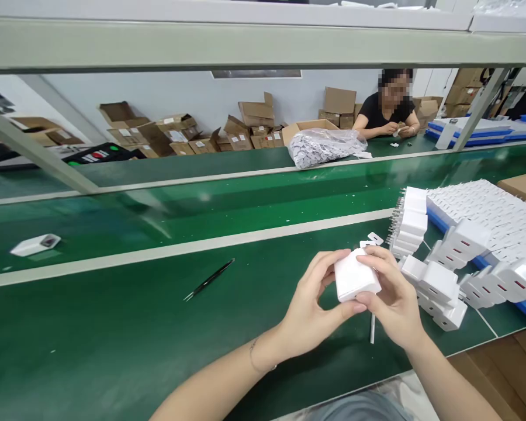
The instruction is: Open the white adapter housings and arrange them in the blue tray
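Observation:
Between my two hands I hold a white charger block (356, 278) above the green bench. My left hand (318, 292) grips its left side, fingers on top and thumb at the lower front edge. My right hand (392, 292) is closed around its right side, thumb near the lower corner. Just behind the block lie small white flat pieces (374, 238). A thin pale stick (372, 328) lies partly hidden under my hands. To the right stand stacked white charger blocks (438, 282), some with small slots on their faces.
Black tweezers (209, 279) lie left of my hands. A lone white block (35, 245) sits on the far left strip. A blue tray (438, 221) full of white chargers is at right. Across the bench are a bag of white parts (324, 147) and a seated person (388, 111). A shelf beam (263, 47) crosses overhead.

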`<state>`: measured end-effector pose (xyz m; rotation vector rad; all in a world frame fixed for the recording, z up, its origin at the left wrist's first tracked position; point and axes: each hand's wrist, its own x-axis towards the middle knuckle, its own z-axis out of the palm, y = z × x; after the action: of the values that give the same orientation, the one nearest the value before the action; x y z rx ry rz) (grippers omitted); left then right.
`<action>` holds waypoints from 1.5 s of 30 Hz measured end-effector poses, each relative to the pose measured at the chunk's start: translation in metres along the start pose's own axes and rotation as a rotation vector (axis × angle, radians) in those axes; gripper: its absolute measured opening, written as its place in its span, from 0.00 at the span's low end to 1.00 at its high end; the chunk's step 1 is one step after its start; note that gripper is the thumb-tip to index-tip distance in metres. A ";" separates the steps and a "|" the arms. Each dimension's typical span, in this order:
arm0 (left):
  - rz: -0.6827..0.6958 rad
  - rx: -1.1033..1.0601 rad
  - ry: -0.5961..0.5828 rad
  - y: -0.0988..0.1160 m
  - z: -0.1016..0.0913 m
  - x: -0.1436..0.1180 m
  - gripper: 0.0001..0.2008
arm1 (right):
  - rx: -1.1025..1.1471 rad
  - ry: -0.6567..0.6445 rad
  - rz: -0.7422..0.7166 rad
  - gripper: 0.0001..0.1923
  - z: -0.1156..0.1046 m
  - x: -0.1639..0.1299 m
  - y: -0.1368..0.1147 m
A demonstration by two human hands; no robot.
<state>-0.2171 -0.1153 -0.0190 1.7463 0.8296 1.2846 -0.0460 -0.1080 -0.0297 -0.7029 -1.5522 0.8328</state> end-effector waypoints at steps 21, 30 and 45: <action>0.234 0.089 -0.044 0.006 0.043 0.043 0.26 | -0.280 0.090 -0.276 0.11 -0.056 -0.004 -0.018; 0.155 -0.014 -0.377 -0.031 0.082 0.097 0.28 | -0.817 0.337 -0.133 0.10 -0.123 -0.050 -0.004; -0.304 0.868 -0.064 -0.138 -0.104 0.094 0.15 | -1.016 0.172 -0.308 0.22 -0.083 -0.068 -0.005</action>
<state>-0.2984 0.0520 -0.0827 2.1578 1.7071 0.6813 0.0461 -0.1559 -0.0581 -1.1616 -1.8203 -0.3084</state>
